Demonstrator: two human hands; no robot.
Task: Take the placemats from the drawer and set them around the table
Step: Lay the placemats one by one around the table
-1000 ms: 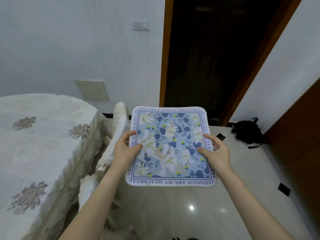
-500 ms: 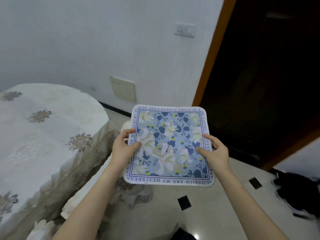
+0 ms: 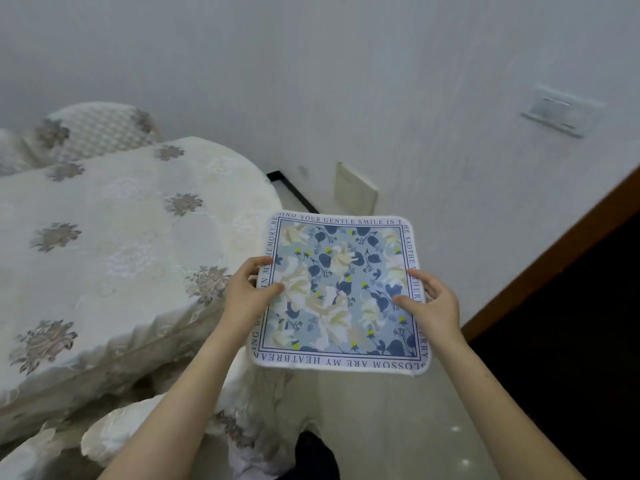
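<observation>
Head view: cloth-covered worktop [image 3: 114,244] at left, left hand [image 3: 247,296] pinching placemat [image 3: 341,292] left edge, mat held flat in air beside worktop edge, right hand [image 3: 434,306] pinching right edge.

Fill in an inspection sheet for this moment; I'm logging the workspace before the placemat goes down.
Surface: round table under a cream embroidered cloth, left of the hands.
Job's things: one blue floral placemat with lettered border, held flat in the air, off the table's right edge.
Clutter: nothing seen on the visible part of the table.
Grippers: left hand grips the placemat's left edge; right hand grips its right edge, thumbs on top.
Cables: nothing seen.
Surroundings: covered chairs, white wall with a switch plate, glossy floor, dark doorway at right.
</observation>
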